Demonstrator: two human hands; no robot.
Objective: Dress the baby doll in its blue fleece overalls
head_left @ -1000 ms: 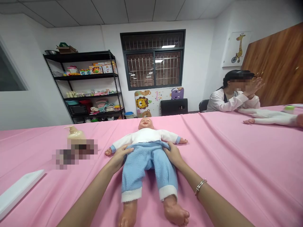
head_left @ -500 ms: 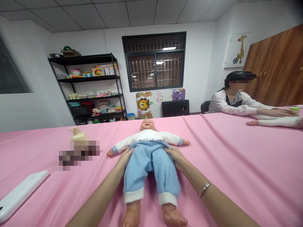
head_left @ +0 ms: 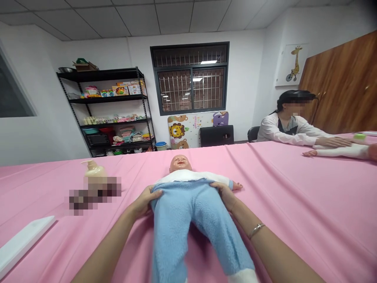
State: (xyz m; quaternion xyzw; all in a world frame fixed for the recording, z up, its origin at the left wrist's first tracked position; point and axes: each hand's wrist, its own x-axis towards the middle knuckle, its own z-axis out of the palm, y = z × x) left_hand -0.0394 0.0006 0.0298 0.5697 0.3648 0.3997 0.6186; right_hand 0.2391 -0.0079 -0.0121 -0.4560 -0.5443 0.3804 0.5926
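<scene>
Beige pump bottle, doll in blue trousers

We look out through one camera, worn on the head, facing forward and down across the pink cloth. The blue trousers lie near us at lower centre, running off the bottom edge; the window, upper centre, sits far back. The dark upper-right corner may be the lens's edge.
</scene>
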